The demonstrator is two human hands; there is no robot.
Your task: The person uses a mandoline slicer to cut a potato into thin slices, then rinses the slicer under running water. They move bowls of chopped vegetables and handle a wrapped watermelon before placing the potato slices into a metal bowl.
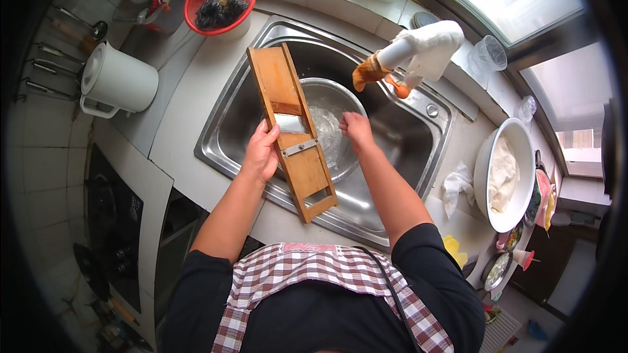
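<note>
My left hand point(262, 153) grips the left side rail of a wooden mandoline slicer point(311, 172), its thumb on the edge near the metal blade. The slicer lies tilted over the stainless steel sink point(405, 132), its near end reaching past the front rim. Under it, inside the sink, sits a round metal basin point(338, 92) with what looks like water. My right hand point(355, 130) is over the basin's right side, apart from the slicer. Its fingers are curled and slightly blurred, and whether anything is in them is hidden.
A cloth-wrapped faucet point(422, 44) juts over the sink from behind. At left stand a white lidded pot point(120, 78) and a red basket point(189, 7) of scouring pads. To the right are a crumpled white cloth point(457, 189) and a white enamel basin point(483, 196) holding cloth.
</note>
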